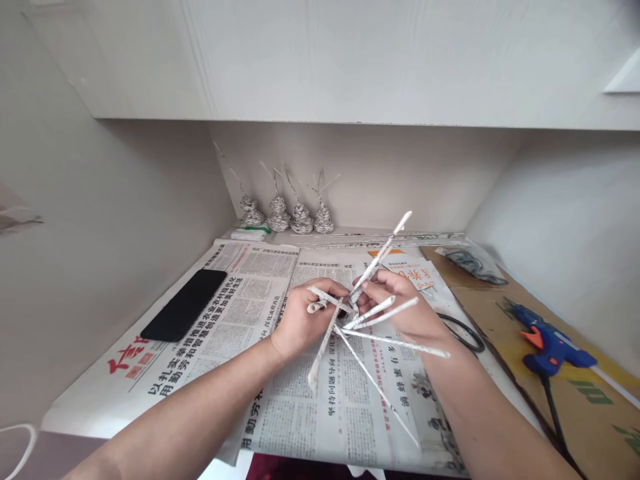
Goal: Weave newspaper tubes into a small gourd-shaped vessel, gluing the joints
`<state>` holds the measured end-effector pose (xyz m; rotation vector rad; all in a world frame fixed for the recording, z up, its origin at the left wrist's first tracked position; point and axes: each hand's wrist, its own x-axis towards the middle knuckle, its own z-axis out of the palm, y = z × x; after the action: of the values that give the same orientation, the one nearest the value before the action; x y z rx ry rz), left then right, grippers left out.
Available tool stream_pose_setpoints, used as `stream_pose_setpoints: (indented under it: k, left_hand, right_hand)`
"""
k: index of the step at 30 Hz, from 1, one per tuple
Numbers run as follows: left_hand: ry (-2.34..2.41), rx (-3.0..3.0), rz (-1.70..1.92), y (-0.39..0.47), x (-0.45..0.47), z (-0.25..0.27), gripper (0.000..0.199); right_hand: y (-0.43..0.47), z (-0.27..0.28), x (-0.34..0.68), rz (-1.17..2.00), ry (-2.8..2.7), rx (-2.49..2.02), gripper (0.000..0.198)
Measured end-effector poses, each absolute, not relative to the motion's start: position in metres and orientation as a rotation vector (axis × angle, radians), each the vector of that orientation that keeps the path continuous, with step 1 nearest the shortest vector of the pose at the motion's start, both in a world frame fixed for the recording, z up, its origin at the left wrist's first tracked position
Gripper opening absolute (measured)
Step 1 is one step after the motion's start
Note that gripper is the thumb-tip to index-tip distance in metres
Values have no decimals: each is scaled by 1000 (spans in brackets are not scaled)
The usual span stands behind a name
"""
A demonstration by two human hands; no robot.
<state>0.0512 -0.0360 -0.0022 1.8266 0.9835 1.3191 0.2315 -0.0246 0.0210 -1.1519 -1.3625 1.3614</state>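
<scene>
A bundle of rolled newspaper sticks [370, 313] is held between both hands, over the newspaper-covered table. Its sticks fan out to the right and toward me from a small woven centre. My left hand [307, 313] is closed round the left side of that centre, with two short stick ends poking out over the fingers. With its thumb and fingers, my right hand [390, 293] pinches a longer paper stick [383, 257] that points up and to the right. The fingertips at the centre are partly hidden by the sticks.
Several woven paper gourd shapes [301, 219] stand along the back wall, with long paper sticks [400, 240] lying beside them. A black phone [185, 305] rests on the newspaper [270, 307] at left. On cardboard [500, 313] at right lies a blue glue gun [553, 350] with its cord.
</scene>
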Motion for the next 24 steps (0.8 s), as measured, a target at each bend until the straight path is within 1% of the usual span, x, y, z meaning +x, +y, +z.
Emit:
stream_pose_setpoints:
  k: [8,14,17,19,24]
  left_hand:
    - [980,1699,1279,-40,53,0,10]
    - [1032,1748,1283,-36,55,-1,11]
    - [1066,1761,1267,-33,56,-2,12]
    - [1075,1781,1263,-33,57,-1,11]
    - [977,1907,1248,-33,54,5,13]
  right_hand:
    - [-28,30,237,1410,-1500,-1142,24]
    - [-28,32,238,1348,-1537,-1212,9]
    - [-24,29,240,1365,-1547,-1211,6]
    - [-23,27,241,1357,-1525,-1205,10]
    - [-21,28,243,1380,-1472,-1130,31]
